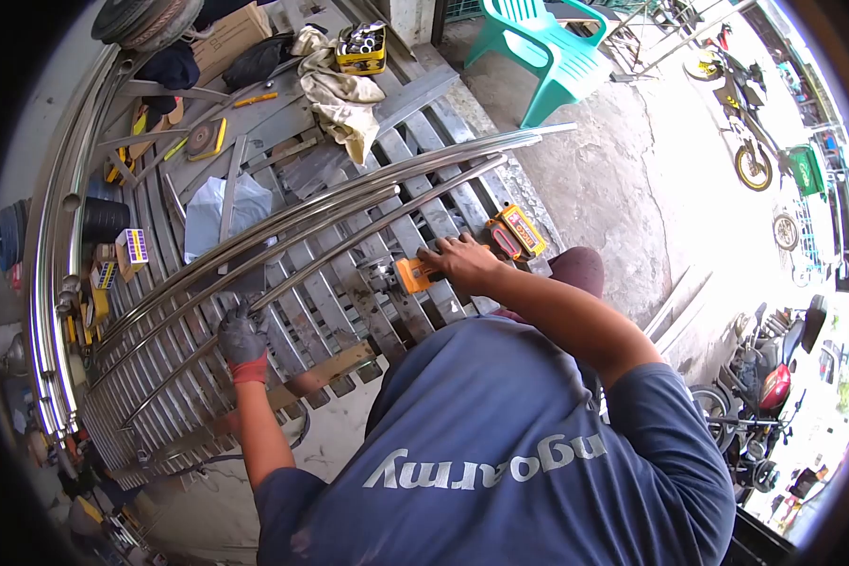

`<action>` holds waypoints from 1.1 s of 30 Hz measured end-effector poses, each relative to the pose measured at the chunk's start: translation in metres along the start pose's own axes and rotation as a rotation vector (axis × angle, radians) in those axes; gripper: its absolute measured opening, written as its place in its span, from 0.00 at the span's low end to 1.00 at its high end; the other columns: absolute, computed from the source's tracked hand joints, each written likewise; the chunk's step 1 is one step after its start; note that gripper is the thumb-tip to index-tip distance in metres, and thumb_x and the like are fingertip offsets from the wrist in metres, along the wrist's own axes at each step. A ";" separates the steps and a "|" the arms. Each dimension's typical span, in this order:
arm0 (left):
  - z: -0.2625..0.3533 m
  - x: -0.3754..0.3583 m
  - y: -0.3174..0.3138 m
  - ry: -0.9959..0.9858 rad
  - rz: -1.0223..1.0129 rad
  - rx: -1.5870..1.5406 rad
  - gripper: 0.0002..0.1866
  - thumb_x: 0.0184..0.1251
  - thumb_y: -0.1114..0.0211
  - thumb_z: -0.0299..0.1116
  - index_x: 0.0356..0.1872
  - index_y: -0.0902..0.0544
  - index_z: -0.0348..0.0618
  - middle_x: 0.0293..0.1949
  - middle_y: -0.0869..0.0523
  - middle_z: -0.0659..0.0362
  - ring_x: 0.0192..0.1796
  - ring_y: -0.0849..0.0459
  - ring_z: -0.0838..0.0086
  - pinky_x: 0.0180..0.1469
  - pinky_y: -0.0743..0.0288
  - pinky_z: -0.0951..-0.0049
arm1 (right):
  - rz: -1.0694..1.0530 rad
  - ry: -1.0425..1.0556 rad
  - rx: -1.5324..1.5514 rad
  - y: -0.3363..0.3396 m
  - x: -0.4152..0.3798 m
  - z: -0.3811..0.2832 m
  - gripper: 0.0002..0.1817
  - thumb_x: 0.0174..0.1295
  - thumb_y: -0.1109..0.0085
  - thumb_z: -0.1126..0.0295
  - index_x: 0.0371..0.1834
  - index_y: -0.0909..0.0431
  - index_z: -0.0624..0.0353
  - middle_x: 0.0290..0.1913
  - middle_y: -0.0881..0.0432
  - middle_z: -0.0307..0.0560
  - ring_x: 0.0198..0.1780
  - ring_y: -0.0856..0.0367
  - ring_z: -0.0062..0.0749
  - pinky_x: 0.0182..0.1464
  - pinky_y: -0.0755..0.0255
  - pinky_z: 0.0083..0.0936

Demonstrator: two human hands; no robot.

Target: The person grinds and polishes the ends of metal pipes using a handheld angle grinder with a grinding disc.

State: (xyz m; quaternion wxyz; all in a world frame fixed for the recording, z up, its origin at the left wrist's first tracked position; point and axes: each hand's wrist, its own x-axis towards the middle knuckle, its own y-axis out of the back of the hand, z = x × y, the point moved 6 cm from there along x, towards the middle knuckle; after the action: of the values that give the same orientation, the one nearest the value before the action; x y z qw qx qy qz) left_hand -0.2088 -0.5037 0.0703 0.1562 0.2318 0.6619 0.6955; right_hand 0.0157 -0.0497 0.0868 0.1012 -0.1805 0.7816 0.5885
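My left hand (242,341), in a grey glove with a red cuff, is closed around the nearest shiny metal pipe (377,226). That pipe lies slantwise across a slatted metal bench (321,363). My bare right hand (470,264) is wrapped over the body of a yellow cordless angle grinder (411,275). The grinder's head points left over the slats, and its battery (521,232) sticks out behind my hand. Its disc is hard to make out. Several more long pipes (302,209) lie beyond the held one.
Farther back on the bench are a crumpled beige cloth (335,94), a yellow container (361,49) of small parts and an abrasive disc (204,139). More pipes (42,283) line the left side. A green plastic chair (542,52) stands beyond the bench; motorcycles (774,377) are at right.
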 end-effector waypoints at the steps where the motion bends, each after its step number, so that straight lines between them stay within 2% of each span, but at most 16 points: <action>1: -0.005 0.001 -0.006 -0.021 -0.003 -0.056 0.32 0.63 0.16 0.40 0.68 0.12 0.44 0.57 0.08 0.42 0.58 0.09 0.45 0.67 0.17 0.49 | 0.064 0.001 0.004 -0.004 0.001 0.001 0.36 0.68 0.32 0.71 0.82 0.29 0.47 0.64 0.19 0.54 0.70 0.17 0.53 0.67 0.24 0.53; 5: -0.048 0.005 -0.045 -0.129 0.077 -0.092 0.21 0.61 0.19 0.32 0.56 0.10 0.45 0.49 0.08 0.46 0.51 0.09 0.47 0.56 0.16 0.48 | 0.089 -0.029 -0.023 -0.008 -0.003 -0.002 0.34 0.71 0.34 0.68 0.82 0.28 0.48 0.66 0.21 0.54 0.73 0.19 0.51 0.68 0.25 0.51; 6: -0.032 0.006 -0.031 -0.210 0.181 0.028 0.14 0.61 0.26 0.26 0.49 0.11 0.44 0.44 0.09 0.47 0.47 0.10 0.48 0.52 0.19 0.48 | 0.087 -0.024 -0.013 -0.005 -0.006 -0.003 0.36 0.70 0.32 0.67 0.82 0.28 0.48 0.66 0.21 0.53 0.72 0.19 0.51 0.68 0.25 0.51; 9: -0.061 0.017 -0.069 -0.214 -0.022 0.146 0.14 0.60 0.31 0.23 0.48 0.12 0.42 0.43 0.11 0.45 0.47 0.12 0.47 0.53 0.20 0.48 | 0.069 -0.039 0.009 0.001 -0.014 0.004 0.38 0.67 0.29 0.65 0.82 0.29 0.49 0.66 0.21 0.54 0.72 0.19 0.51 0.69 0.26 0.53; 13: -0.030 0.001 -0.016 -0.383 0.186 0.031 0.17 0.62 0.29 0.24 0.54 0.15 0.42 0.50 0.12 0.45 0.53 0.13 0.46 0.56 0.20 0.49 | 0.091 -0.096 0.009 0.006 -0.030 0.021 0.39 0.66 0.25 0.61 0.81 0.28 0.51 0.66 0.21 0.55 0.73 0.20 0.51 0.70 0.26 0.55; 15: -0.011 -0.006 0.024 -0.370 0.220 -0.032 0.18 0.63 0.25 0.27 0.53 0.17 0.42 0.47 0.14 0.48 0.52 0.14 0.47 0.58 0.21 0.48 | 0.161 -0.110 -0.024 0.012 -0.041 0.026 0.41 0.63 0.20 0.52 0.78 0.25 0.54 0.67 0.23 0.56 0.75 0.23 0.52 0.72 0.28 0.55; 17: 0.025 -0.007 0.079 -0.391 0.267 -0.077 0.19 0.64 0.24 0.28 0.54 0.18 0.42 0.47 0.15 0.50 0.51 0.15 0.48 0.59 0.22 0.48 | 0.249 -0.142 0.065 0.039 -0.059 0.016 0.41 0.63 0.19 0.50 0.77 0.23 0.55 0.69 0.24 0.55 0.75 0.24 0.52 0.74 0.30 0.54; 19: 0.060 -0.012 0.132 -0.443 0.315 -0.099 0.21 0.64 0.24 0.26 0.57 0.19 0.42 0.47 0.16 0.50 0.51 0.15 0.48 0.58 0.22 0.48 | 0.258 -0.162 0.429 0.057 -0.066 0.000 0.44 0.64 0.20 0.46 0.78 0.23 0.59 0.69 0.22 0.57 0.75 0.24 0.57 0.74 0.27 0.56; 21: 0.107 -0.008 0.177 -0.568 0.312 -0.142 0.21 0.67 0.24 0.30 0.59 0.18 0.43 0.47 0.14 0.51 0.50 0.14 0.49 0.56 0.21 0.48 | 0.258 0.007 0.834 0.094 -0.070 -0.033 0.52 0.66 0.20 0.42 0.82 0.30 0.67 0.77 0.22 0.68 0.75 0.19 0.59 0.78 0.25 0.48; 23: 0.173 0.001 0.222 -0.659 0.214 -0.229 0.21 0.68 0.23 0.34 0.59 0.18 0.44 0.46 0.13 0.51 0.49 0.14 0.49 0.54 0.21 0.48 | 0.127 0.246 1.329 0.135 -0.076 -0.078 0.52 0.73 0.23 0.50 0.89 0.41 0.68 0.80 0.23 0.64 0.77 0.20 0.56 0.77 0.23 0.49; 24: 0.204 0.004 0.240 -0.673 0.161 -0.274 0.19 0.72 0.24 0.40 0.58 0.16 0.46 0.43 0.11 0.51 0.43 0.12 0.47 0.48 0.20 0.47 | 0.227 0.372 1.501 0.148 -0.079 -0.094 0.50 0.76 0.24 0.53 0.89 0.42 0.67 0.80 0.24 0.61 0.76 0.19 0.51 0.72 0.19 0.45; 25: 0.217 0.000 0.237 -0.678 0.118 -0.287 0.18 0.73 0.24 0.41 0.58 0.16 0.46 0.41 0.11 0.50 0.41 0.12 0.46 0.46 0.20 0.46 | 0.304 0.432 1.633 0.161 -0.083 -0.104 0.39 0.79 0.28 0.56 0.83 0.31 0.67 0.76 0.19 0.58 0.69 0.13 0.44 0.66 0.16 0.40; 27: 0.250 0.001 0.230 -0.715 0.042 -0.317 0.17 0.76 0.26 0.42 0.57 0.15 0.46 0.36 0.10 0.48 0.37 0.12 0.43 0.42 0.19 0.45 | 0.459 0.436 1.898 0.168 -0.089 -0.108 0.23 0.83 0.34 0.58 0.68 0.18 0.67 0.63 0.10 0.55 0.59 0.08 0.42 0.60 0.14 0.36; 28: 0.271 0.004 0.254 -0.697 0.052 -0.375 0.15 0.77 0.26 0.44 0.54 0.14 0.46 0.29 0.13 0.48 0.31 0.13 0.42 0.36 0.19 0.46 | 0.503 0.426 1.946 0.172 -0.100 -0.103 0.15 0.86 0.39 0.62 0.47 0.19 0.64 0.49 0.07 0.59 0.58 0.06 0.51 0.68 0.17 0.49; 32: 0.288 -0.006 0.257 -0.557 -0.195 -0.375 0.19 0.75 0.22 0.49 0.50 0.09 0.43 0.31 0.09 0.46 0.37 0.08 0.43 0.39 0.16 0.49 | 0.750 0.280 1.914 0.200 -0.158 -0.069 0.20 0.89 0.43 0.55 0.40 0.23 0.60 0.32 0.12 0.52 0.46 0.05 0.54 0.57 0.14 0.48; 33: 0.288 -0.011 0.259 -0.593 -0.239 -0.426 0.19 0.75 0.23 0.50 0.49 0.09 0.43 0.29 0.10 0.46 0.34 0.10 0.44 0.37 0.17 0.48 | 0.801 0.294 1.871 0.218 -0.185 -0.052 0.22 0.89 0.46 0.53 0.41 0.23 0.60 0.32 0.13 0.52 0.45 0.05 0.53 0.54 0.13 0.50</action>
State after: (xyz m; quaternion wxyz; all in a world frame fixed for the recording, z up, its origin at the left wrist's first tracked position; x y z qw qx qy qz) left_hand -0.0241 -0.2848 0.3312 0.4654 0.3064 0.4511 0.6972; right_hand 0.1002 -0.0161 0.3624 -0.0994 0.1743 0.9347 -0.2934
